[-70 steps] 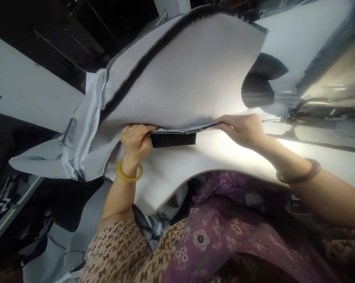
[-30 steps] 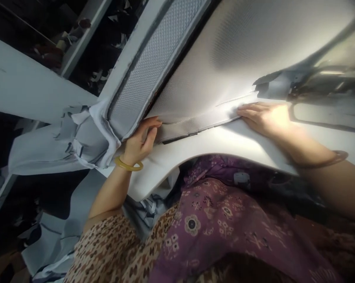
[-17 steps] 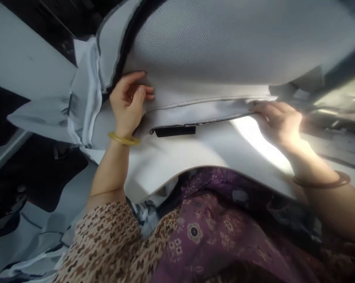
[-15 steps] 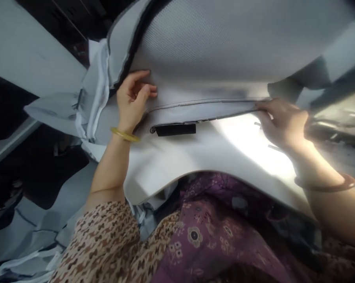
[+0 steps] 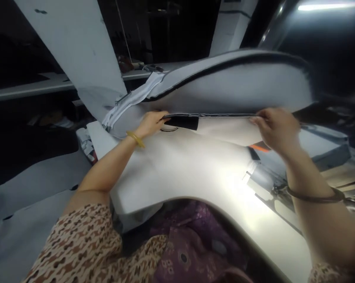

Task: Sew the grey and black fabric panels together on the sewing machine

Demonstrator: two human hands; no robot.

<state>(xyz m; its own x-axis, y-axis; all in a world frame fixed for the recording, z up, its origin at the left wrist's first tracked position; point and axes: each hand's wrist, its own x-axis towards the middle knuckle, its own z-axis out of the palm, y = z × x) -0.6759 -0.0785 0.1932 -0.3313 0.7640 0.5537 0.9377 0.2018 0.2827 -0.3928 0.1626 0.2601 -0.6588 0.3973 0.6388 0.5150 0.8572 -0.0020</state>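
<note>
A large grey sewn fabric piece [image 5: 218, 88] with a black-trimmed curved rim stands raised over the white worktable. My left hand [image 5: 150, 124], with a yellow bangle at its wrist, pinches the left end of the straight near edge. Beside those fingers a flat black strip [image 5: 183, 122] hangs below the edge. Toward the right end, my right hand [image 5: 279, 127] grips the same edge between thumb and fingers, so it is stretched taut between both hands. White edging [image 5: 133, 100] shows at the piece's left side.
The white worktable [image 5: 171, 169] curves around my body. What looks like a sewing machine's plate and metal parts [image 5: 262, 179] lies brightly lit at right. Grey fabric [image 5: 32, 228] spreads at lower left. A white post [image 5: 85, 47] rises behind.
My left hand has gone from resting open-fingered on the fabric to pinching its edge. The fabric piece has been lifted and tilted, showing more tabletop and the machine parts; the view has shifted up.
</note>
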